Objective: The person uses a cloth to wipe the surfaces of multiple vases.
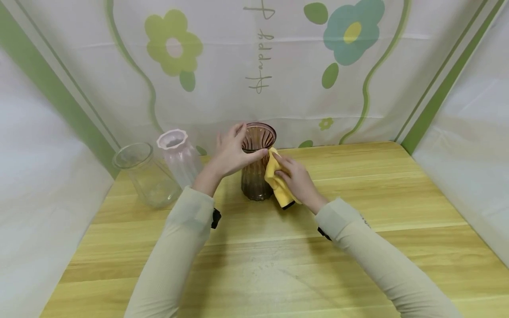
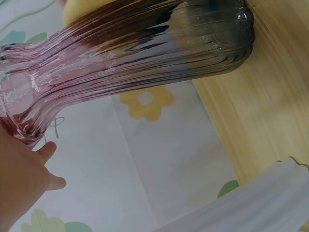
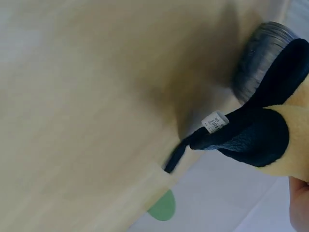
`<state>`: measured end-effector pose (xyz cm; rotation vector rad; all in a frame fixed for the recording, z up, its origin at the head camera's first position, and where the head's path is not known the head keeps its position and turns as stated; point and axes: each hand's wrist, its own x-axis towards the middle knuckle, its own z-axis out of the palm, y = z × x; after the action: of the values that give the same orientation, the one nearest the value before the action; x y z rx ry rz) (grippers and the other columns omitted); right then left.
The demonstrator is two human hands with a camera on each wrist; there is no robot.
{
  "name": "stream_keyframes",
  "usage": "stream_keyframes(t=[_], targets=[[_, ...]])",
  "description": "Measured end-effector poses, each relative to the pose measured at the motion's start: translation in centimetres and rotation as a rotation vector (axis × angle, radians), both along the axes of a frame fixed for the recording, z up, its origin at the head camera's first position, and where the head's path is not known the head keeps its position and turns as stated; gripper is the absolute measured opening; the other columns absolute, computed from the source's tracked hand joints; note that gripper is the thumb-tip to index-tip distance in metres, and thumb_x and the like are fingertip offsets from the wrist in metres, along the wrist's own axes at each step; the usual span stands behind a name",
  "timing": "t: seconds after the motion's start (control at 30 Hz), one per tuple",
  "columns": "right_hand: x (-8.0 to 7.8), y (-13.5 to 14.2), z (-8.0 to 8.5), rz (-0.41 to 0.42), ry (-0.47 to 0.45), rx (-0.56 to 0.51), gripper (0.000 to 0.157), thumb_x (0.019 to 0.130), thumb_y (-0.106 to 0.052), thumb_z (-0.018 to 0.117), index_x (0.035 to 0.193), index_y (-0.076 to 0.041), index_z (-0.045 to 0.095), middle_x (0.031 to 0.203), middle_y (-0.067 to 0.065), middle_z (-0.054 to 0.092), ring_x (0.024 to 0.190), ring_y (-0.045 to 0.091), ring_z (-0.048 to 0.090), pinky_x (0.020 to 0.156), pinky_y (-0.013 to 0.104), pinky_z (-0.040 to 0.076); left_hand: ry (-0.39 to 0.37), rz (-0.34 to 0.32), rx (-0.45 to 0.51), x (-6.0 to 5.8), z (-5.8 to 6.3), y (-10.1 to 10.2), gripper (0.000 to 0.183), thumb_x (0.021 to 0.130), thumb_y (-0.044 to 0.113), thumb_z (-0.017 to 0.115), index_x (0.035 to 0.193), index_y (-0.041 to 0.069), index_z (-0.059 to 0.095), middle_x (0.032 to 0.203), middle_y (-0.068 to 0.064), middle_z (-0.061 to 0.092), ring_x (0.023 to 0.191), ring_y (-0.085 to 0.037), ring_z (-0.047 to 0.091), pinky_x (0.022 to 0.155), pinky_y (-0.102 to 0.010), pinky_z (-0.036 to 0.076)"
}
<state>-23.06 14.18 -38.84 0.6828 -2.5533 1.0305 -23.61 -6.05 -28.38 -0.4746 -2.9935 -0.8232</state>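
A ribbed glass vase (image 1: 256,179), purplish at its flared rim and smoky grey at the base, stands upright near the back edge of the table. My left hand (image 1: 232,152) holds it at the rim, thumb across the front and index finger at the top left. In the left wrist view two fingertips of that hand (image 2: 21,179) stick out free beside the rim. My right hand (image 1: 296,179) pinches a yellow cloth (image 1: 278,185) against the vase's right side, just under the rim. Dark edging and a white tag (image 3: 215,122) show on the cloth's hanging end.
Left of my left hand stand a pale pink fluted vase (image 1: 180,159) and a clear glass vase (image 1: 153,183). A white curtain (image 1: 286,101) printed with flowers hangs right behind the wooden table (image 1: 270,269).
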Motion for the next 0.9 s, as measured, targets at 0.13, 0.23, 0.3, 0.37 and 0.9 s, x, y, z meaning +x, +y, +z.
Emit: stream_keyframes(t=[0.13, 0.23, 0.3, 0.37, 0.9], targets=[[0.1, 0.6, -1.1, 0.014, -0.025, 0.068, 0.053, 0.091, -0.012, 0.061, 0.142, -0.011, 0.047, 0.133, 0.023, 0.054, 0.117, 0.039, 0.057, 0.099, 0.048, 0.049, -0.005, 0.034, 0.006, 0.1, 0.0, 0.2, 0.103, 0.081, 0.069, 0.056, 0.155, 0.013, 0.011, 0.161, -0.010, 0.006, 0.149, -0.033, 0.007, 0.121, -0.055, 0.002], [0.3, 1.0, -1.8, 0.024, -0.042, 0.118, 0.051, 0.092, -0.013, 0.060, 0.141, -0.012, 0.048, 0.133, 0.023, 0.055, 0.114, 0.039, 0.059, 0.095, 0.048, 0.051, -0.006, 0.052, 0.017, 0.2, 0.0, 0.2, 0.103, 0.081, 0.070, 0.055, 0.155, 0.014, 0.011, 0.159, -0.011, 0.007, 0.146, -0.034, 0.008, 0.119, -0.054, 0.014], [0.3, 1.2, -2.2, 0.026, -0.046, 0.148, 0.051, 0.092, -0.013, 0.060, 0.141, -0.012, 0.048, 0.131, 0.022, 0.056, 0.109, 0.038, 0.062, 0.092, 0.048, 0.052, -0.002, 0.052, 0.020, 0.2, 0.0, 0.2, 0.102, 0.081, 0.070, 0.055, 0.155, 0.013, 0.012, 0.158, -0.012, 0.008, 0.145, -0.033, 0.009, 0.118, -0.053, 0.017], [0.3, 1.4, -2.5, 0.026, -0.056, 0.163, 0.050, 0.093, -0.013, 0.059, 0.142, -0.013, 0.048, 0.130, 0.020, 0.057, 0.106, 0.036, 0.063, 0.090, 0.047, 0.053, 0.000, 0.046, 0.021, 0.3, 0.0, 0.2, 0.101, 0.083, 0.069, 0.054, 0.155, 0.011, 0.011, 0.158, -0.011, 0.009, 0.145, -0.033, 0.009, 0.118, -0.053, 0.016], [0.0, -0.1, 1.4, -0.017, 0.047, -0.062, 0.052, 0.092, -0.012, 0.060, 0.142, -0.012, 0.046, 0.131, 0.019, 0.058, 0.111, 0.035, 0.061, 0.093, 0.045, 0.053, 0.018, 0.035, -0.015, 0.2, 0.5, 0.2, 0.095, 0.085, 0.061, 0.056, 0.153, 0.006, 0.018, 0.158, -0.011, 0.017, 0.145, -0.035, 0.013, 0.120, -0.054, 0.011]])
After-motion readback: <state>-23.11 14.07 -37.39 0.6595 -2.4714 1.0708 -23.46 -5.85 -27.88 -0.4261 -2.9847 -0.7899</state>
